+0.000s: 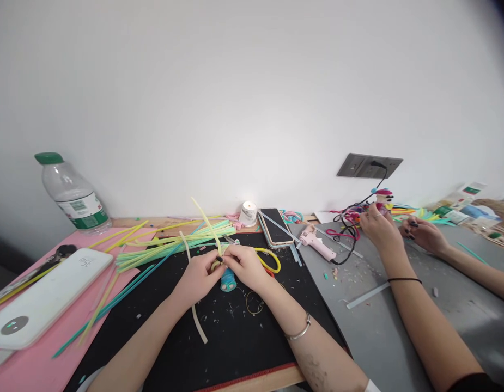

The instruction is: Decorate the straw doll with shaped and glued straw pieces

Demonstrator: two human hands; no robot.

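My left hand (203, 275) and my right hand (247, 265) meet above the black mat (170, 348), fingers pinched close together. Both grip a pale yellow pipe cleaner (211, 226), whose free end sticks up and leans left. Just below my fingertips hangs a small blue pipe-cleaner piece (228, 281) with two pale round spots at its lower end. My fingers cover its upper part, so I cannot tell how the two join. A cream strip (199, 325) lies on the mat, passing beneath my left hand. Behind my hands is a bundle of light green pipe cleaners (149, 257).
To the left are a white power bank (55, 294) and a bottle (74, 196). A phone (276, 226), a paper cup (248, 214) and a pink glue gun (317, 243) with a black cord lie behind. On the right, a co-worker's hands (382, 231) hold a small figure (383, 197).
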